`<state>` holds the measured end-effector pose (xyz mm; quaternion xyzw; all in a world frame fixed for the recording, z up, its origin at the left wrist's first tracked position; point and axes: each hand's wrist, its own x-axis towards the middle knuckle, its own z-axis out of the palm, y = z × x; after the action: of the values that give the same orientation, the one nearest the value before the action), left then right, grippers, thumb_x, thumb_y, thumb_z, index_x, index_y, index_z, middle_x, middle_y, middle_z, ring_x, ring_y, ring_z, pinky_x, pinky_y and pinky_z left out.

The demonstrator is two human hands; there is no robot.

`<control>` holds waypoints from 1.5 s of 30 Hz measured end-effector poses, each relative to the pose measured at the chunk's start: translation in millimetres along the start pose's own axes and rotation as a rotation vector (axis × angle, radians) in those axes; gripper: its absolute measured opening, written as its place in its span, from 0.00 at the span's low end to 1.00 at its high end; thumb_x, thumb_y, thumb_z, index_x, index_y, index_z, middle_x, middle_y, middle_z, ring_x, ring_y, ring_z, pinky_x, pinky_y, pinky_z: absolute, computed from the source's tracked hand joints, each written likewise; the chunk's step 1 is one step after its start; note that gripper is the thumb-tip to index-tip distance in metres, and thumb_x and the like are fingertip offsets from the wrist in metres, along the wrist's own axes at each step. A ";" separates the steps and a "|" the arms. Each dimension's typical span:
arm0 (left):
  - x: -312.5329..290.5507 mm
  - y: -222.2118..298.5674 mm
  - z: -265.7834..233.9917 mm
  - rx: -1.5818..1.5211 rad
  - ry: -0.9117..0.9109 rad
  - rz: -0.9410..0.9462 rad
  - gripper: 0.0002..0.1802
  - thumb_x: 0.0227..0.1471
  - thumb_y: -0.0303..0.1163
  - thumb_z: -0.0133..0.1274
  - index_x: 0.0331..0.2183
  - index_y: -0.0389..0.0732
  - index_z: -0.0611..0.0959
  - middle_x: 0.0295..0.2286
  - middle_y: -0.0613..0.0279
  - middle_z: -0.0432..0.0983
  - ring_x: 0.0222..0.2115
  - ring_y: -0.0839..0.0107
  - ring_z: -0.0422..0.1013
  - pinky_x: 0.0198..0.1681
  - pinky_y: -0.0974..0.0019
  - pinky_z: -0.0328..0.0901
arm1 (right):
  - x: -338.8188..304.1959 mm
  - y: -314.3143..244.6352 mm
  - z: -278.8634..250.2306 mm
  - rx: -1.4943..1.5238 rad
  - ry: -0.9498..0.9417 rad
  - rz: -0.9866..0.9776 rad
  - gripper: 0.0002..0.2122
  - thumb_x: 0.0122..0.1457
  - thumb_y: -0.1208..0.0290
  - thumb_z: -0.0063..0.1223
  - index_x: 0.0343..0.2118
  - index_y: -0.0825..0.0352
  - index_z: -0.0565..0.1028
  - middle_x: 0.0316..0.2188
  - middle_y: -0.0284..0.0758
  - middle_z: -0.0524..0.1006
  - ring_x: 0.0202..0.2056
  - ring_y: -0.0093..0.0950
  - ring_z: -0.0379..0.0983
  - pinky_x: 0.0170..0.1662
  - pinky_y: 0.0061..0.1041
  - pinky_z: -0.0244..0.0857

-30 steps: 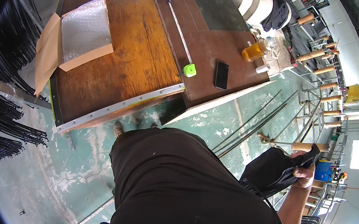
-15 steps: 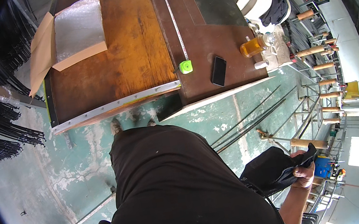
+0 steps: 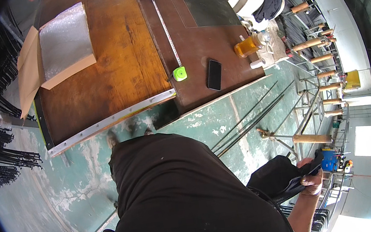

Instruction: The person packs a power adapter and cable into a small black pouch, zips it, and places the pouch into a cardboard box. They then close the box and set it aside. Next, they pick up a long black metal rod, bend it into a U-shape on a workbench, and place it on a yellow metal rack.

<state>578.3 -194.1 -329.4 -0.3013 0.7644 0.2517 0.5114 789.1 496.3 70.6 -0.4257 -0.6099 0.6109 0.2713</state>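
Note:
At the lower right, my right hand [image 3: 313, 183] is closed on a piece of black mesh cloth [image 3: 274, 177], thumb on the near side. The cloth hangs bunched toward my body, and a thin black cord runs down beside it. Whether it is a bag or a garment, I cannot tell. My left hand is out of the picture. In front of me the wooden worktable [image 3: 126, 72] carries a green tape measure [image 3: 179, 73] with its blade pulled out. A black phone [image 3: 214, 75] lies right of it.
An open cardboard box [image 3: 68, 72] with bubble wrap [image 3: 65, 35] sits at the table's left. A jar of amber liquid [image 3: 246, 47] stands near the right edge. Metal racks with wooden rollers [image 3: 312, 139] line the right side. Long dark rods [image 3: 256, 124] lie on the green floor.
The view has turned slightly, so the table and its things appear farther left. My right hand keeps its grip on the black mesh cloth, nearly in the same place.

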 end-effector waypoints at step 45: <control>-178.4 138.6 -214.2 0.503 -0.232 0.126 0.17 0.66 0.48 0.60 0.40 0.47 0.95 0.44 0.48 0.90 0.52 0.45 0.82 0.60 0.50 0.72 | 18.4 -53.4 100.8 0.129 0.187 -0.008 0.15 0.80 0.59 0.58 0.49 0.67 0.71 0.29 0.32 0.69 0.20 0.17 0.60 0.18 0.19 0.53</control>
<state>396.5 -210.4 -77.3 -0.0859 0.7564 0.1180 0.6376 684.2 465.9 108.5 -0.4599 -0.5432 0.6053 0.3563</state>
